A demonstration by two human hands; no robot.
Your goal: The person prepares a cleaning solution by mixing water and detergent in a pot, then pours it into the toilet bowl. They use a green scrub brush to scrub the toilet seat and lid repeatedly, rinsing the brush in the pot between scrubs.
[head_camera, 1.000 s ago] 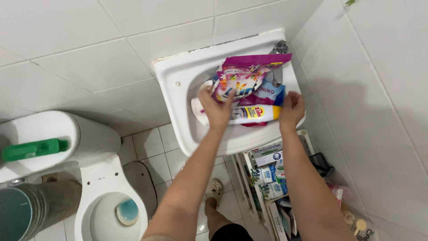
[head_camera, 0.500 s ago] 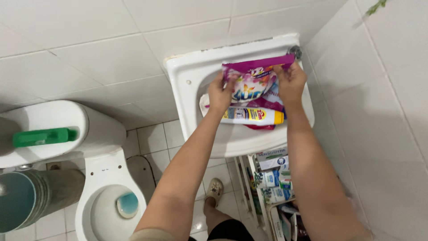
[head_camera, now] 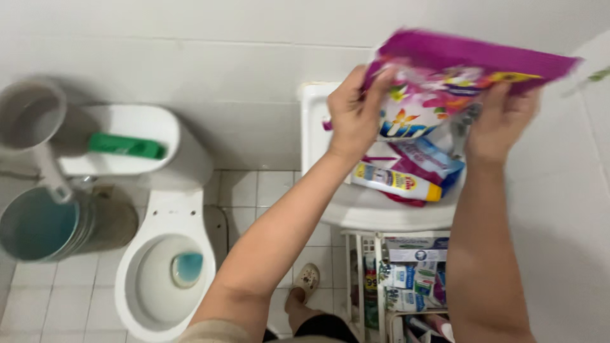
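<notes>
Purple pouch [head_camera: 445, 82] held above sink [head_camera: 381, 213] rim.

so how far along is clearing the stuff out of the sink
Done: nothing visibly set aside so far. In hand: the purple floral pouch is lifted above the sink, gripped by the left hand and right hand at its two sides. Left: the white and yellow bottle and a blue and pink packet lie in the basin.
</notes>
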